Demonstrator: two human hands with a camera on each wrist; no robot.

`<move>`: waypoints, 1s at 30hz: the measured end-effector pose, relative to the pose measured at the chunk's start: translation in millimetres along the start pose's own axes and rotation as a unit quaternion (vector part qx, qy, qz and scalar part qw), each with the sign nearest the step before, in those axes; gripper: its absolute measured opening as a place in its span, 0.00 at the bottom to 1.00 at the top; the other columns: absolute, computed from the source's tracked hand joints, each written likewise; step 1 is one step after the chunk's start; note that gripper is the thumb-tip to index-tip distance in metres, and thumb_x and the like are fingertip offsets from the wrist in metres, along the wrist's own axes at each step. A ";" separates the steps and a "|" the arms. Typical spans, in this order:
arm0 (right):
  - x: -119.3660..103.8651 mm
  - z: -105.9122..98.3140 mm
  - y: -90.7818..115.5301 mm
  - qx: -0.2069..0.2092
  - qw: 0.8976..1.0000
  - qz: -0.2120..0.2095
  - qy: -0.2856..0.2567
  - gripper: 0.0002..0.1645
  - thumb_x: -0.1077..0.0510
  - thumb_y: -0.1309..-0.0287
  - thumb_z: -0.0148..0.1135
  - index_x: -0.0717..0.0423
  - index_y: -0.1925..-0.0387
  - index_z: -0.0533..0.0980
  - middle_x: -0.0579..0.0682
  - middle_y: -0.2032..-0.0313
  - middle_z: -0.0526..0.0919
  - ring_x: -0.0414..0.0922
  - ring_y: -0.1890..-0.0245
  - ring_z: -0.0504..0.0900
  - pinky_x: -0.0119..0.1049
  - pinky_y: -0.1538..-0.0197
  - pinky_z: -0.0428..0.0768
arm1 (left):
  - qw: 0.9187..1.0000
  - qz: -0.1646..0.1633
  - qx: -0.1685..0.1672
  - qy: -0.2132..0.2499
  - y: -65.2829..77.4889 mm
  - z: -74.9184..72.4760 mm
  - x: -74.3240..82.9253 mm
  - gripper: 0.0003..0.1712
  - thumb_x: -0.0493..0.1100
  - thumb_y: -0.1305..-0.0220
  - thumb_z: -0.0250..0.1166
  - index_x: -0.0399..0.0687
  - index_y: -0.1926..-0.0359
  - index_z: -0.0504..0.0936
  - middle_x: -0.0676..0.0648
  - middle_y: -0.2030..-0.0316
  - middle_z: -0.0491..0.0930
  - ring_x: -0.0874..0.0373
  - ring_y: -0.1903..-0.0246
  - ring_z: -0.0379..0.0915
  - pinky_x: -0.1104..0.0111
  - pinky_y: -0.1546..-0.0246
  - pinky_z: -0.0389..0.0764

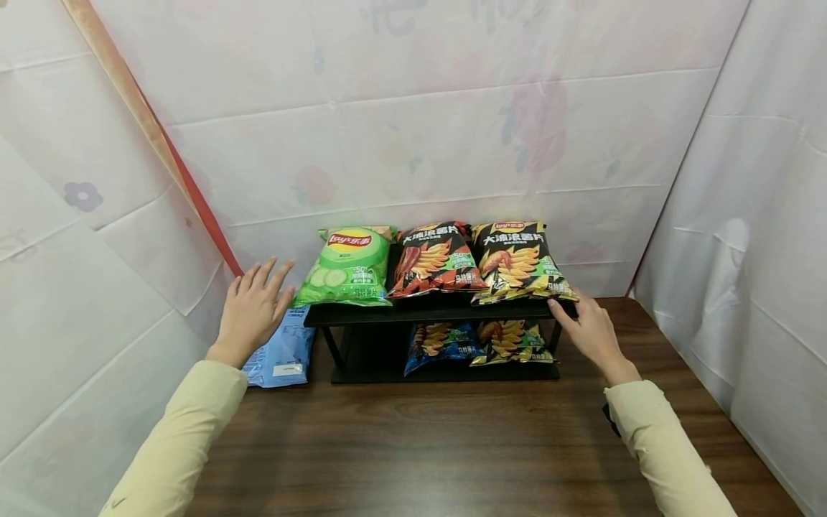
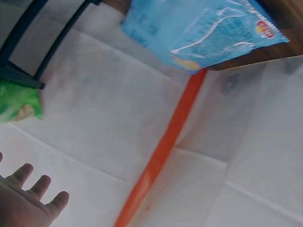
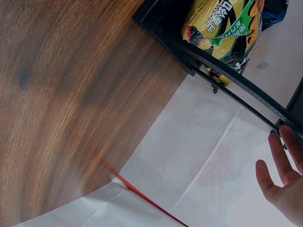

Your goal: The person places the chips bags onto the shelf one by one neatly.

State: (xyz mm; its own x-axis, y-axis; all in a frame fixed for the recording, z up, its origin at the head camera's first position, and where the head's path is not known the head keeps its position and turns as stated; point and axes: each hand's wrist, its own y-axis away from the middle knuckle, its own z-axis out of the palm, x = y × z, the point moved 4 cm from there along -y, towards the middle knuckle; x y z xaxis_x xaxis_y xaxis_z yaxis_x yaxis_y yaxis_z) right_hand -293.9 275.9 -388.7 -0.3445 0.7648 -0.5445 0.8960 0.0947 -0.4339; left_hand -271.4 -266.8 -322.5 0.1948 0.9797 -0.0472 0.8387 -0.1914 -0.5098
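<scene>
A black two-tier rack [image 1: 426, 310] carries three chip bags on its top board: a green Lay's bag [image 1: 349, 267], a black-and-red bag [image 1: 434, 260] and a black-and-yellow bag [image 1: 517, 260]. My left hand [image 1: 250, 313] hovers left of the green bag, its fingers spread and holding nothing. At the rack's right end is my right hand [image 1: 596, 336], thumb by the top board's front edge and the other fingers beside the yellow bag's lower corner. In the right wrist view those fingers [image 3: 280, 158] lie loosely straight against or very near the rack; contact is unclear.
On the lower board lie a dark blue chip bag [image 1: 442, 342] and another yellow one [image 1: 512, 340]. A light blue bag [image 1: 284, 352] stands on the wooden table [image 1: 413, 445] left of the rack. White printed sheets [image 1: 420, 143] enclose the back and sides.
</scene>
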 end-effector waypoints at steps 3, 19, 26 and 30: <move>0.6 0.2 -0.4 -0.002 1.000 0.000 -0.004 0.37 0.41 0.36 0.45 0.56 0.32 0.57 0.65 0.38 0.65 0.65 0.44 0.67 0.63 0.47 0.67 | 1.000 -0.017 -0.006 0.004 6.4 4.0 -6.5 0.28 0.55 0.31 0.43 0.59 0.31 0.56 0.38 0.35 0.59 0.37 0.38 0.53 0.40 0.41 0.55; 1.0 1.0 0.4 -0.002 1.000 0.008 0.001 0.39 0.40 0.37 0.45 0.60 0.33 0.56 0.68 0.39 0.64 0.66 0.48 0.71 0.63 0.49 0.68 | 0.997 -0.052 -0.060 0.011 46.9 53.0 -20.6 0.27 0.53 0.32 0.46 0.50 0.35 0.61 0.35 0.39 0.63 0.34 0.41 0.56 0.37 0.47 0.59; 1.6 1.2 0.8 -0.001 1.000 0.007 0.004 0.39 0.40 0.37 0.45 0.59 0.33 0.56 0.67 0.39 0.65 0.65 0.54 0.74 0.61 0.53 0.71 | 0.994 -0.067 -0.083 0.011 59.6 78.4 -20.3 0.29 0.54 0.34 0.49 0.51 0.35 0.60 0.35 0.39 0.63 0.34 0.41 0.56 0.36 0.49 0.60; 2.2 1.1 0.5 0.002 1.000 0.015 0.014 0.41 0.39 0.37 0.45 0.63 0.33 0.56 0.70 0.42 0.67 0.63 0.60 0.75 0.60 0.54 0.70 | 0.992 -0.077 -0.103 0.012 67.8 90.2 -18.9 0.29 0.55 0.33 0.47 0.50 0.35 0.60 0.34 0.40 0.63 0.32 0.42 0.57 0.36 0.50 0.62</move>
State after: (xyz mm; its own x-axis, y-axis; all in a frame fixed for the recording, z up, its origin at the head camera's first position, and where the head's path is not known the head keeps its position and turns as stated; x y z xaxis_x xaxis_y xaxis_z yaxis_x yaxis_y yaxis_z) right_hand -294.5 277.0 -390.9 -0.3091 0.7843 -0.5378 0.9046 0.0680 -0.4208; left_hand -264.1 -292.9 -433.7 0.0654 0.9971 0.0387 0.9451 -0.0494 -0.3231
